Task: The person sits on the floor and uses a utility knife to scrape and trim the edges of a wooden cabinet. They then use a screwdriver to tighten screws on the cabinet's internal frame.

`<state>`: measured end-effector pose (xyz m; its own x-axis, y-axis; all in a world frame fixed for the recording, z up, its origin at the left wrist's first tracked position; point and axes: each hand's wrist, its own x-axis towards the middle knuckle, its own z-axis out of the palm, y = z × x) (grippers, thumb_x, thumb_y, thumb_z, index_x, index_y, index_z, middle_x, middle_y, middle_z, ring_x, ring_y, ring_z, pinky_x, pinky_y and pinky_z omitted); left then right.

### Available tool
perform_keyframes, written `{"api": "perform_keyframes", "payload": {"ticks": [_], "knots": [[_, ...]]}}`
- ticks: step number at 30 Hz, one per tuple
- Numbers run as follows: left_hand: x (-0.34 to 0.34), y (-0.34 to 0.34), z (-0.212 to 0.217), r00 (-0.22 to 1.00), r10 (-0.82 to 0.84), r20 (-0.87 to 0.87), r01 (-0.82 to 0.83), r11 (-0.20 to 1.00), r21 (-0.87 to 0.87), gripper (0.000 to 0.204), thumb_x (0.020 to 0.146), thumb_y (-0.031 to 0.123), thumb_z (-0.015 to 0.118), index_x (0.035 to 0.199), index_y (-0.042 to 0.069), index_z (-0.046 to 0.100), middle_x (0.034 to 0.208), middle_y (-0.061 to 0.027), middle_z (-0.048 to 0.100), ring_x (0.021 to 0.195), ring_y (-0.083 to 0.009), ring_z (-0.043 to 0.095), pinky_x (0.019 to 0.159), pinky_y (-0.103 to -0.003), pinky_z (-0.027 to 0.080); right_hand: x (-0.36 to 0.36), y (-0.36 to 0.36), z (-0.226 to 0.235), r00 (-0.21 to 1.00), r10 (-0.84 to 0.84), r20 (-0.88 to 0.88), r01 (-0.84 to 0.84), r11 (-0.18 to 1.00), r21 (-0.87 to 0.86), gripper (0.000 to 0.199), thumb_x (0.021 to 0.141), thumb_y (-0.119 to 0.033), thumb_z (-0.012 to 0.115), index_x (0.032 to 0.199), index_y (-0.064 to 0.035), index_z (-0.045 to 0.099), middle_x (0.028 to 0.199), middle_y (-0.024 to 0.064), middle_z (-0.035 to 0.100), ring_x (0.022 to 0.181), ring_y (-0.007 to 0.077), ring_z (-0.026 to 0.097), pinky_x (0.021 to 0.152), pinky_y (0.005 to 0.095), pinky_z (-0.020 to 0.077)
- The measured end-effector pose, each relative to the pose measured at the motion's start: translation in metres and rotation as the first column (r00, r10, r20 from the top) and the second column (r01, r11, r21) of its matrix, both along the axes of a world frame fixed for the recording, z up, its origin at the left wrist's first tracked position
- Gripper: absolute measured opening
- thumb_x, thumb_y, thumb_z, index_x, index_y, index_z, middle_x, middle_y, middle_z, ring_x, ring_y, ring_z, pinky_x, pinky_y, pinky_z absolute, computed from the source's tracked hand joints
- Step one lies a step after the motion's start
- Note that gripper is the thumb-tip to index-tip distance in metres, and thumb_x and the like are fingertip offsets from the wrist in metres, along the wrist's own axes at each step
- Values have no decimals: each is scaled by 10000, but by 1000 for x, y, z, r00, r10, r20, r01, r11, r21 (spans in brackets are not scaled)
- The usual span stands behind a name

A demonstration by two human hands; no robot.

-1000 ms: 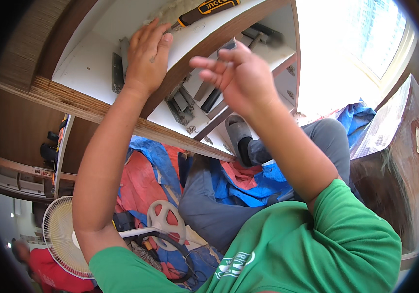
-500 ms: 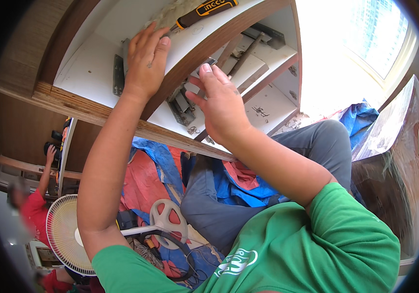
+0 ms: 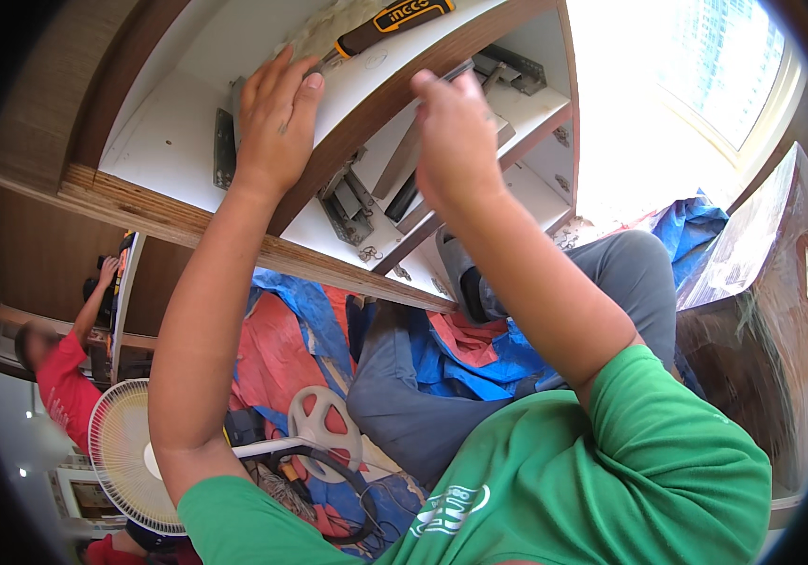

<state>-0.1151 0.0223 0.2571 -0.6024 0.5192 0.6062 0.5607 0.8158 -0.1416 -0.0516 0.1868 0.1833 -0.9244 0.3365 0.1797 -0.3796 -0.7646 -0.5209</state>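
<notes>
My left hand lies with fingers stretched out over a dark metal bracket in the upper white compartment of a wooden cabinet. Beside its fingertips is a screwdriver with a black and orange handle; its tip end is hidden by the fingers. My right hand is raised in front of the lower compartment, closed and slightly blurred. A thin dark metal piece pokes out past its fingers; I cannot make out its kind. Behind that hand lies a rod-like tool with a black grip, partly hidden.
Metal brackets and small loose hardware lie in the lower compartments. A white fan stands at left, near a person in red. Blue and red tarpaulin covers the floor. A wrapped brown panel stands at right.
My right hand has moved up and slightly right, and its fingers have closed. My left hand has barely moved. The person in red has shifted slightly.
</notes>
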Motion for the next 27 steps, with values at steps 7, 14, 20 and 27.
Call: {"api": "perform_keyframes", "payload": {"ticks": [7, 14, 20, 27], "knots": [[-1, 0, 0, 1000, -4, -6, 4, 1000, -14, 404, 1022, 354, 456, 1291, 103, 624, 1468, -178, 495, 1364, -395, 385, 1157, -457, 282, 35, -67, 8, 999, 34, 9, -35, 996, 87, 524, 901, -217, 615, 1368, -34, 464, 1218, 154, 609, 1096, 255, 553, 984, 377, 422], [0, 1, -1, 1000, 27, 10, -27, 1000, -10, 416, 1027, 359, 443, 1317, 111, 609, 1493, -180, 467, 1390, -393, 357, 1171, -456, 263, -29, 47, 4, 982, -47, 184, 42, 999, 30, 280, 969, -186, 533, 1164, -21, 647, 1026, 108, 605, 929, 200, 551, 828, 330, 450], [2, 2, 1, 998, 46, 29, -46, 999, -10, 424, 1030, 357, 437, 1332, 108, 599, 1511, -181, 445, 1405, -386, 340, 1181, -455, 240, 7, -2, 11, 988, 117, 102, -131, 981, 145, 396, 960, -154, 550, 1317, 18, 539, 1229, 170, 599, 1107, 240, 548, 968, 391, 433], [4, 5, 2, 995, 65, 74, -63, 998, -17, 430, 1033, 347, 430, 1354, 103, 579, 1535, -174, 416, 1427, -386, 307, 1193, -451, 214, -50, 84, 7, 970, -148, 192, 115, 978, 173, 388, 985, -160, 512, 1317, 42, 507, 1057, 122, 610, 965, 208, 579, 816, 378, 486]]}}
